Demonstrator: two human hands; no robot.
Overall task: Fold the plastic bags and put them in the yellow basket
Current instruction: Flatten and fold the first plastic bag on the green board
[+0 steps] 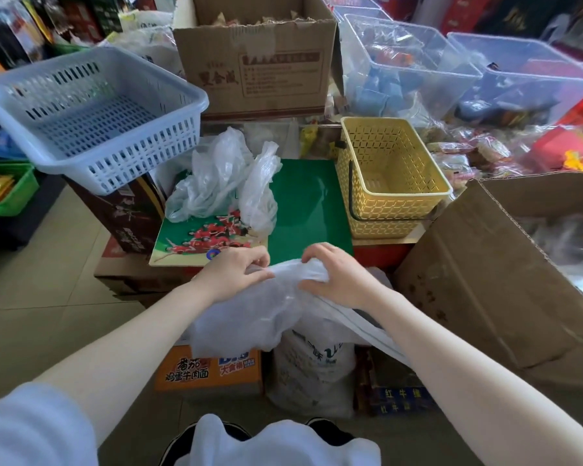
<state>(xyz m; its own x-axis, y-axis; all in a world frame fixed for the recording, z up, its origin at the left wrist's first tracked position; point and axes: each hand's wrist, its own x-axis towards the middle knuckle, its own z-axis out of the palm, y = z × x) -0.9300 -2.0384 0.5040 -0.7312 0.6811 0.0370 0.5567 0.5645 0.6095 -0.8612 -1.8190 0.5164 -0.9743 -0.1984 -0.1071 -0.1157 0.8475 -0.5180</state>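
Observation:
I hold a crumpled clear plastic bag point(249, 314) in front of me, just off the near edge of the green board point(303, 210). My left hand point(236, 274) grips its top edge on the left, and my right hand point(337, 274) grips the bunched plastic on the right. The bag hangs down below both hands. Several more loose clear bags point(223, 176) lie in a heap at the back left of the board. The yellow basket point(387, 176) stands at the board's right side, and nothing shows inside it.
A pale blue basket point(91, 109) sits on a dark box at the left. A cardboard box point(260, 58) stands behind the board, and a big open carton point(492, 280) is at my right. Clear bins point(408, 62) of goods fill the back right. Boxes and a white sack point(313, 371) stand on the floor below.

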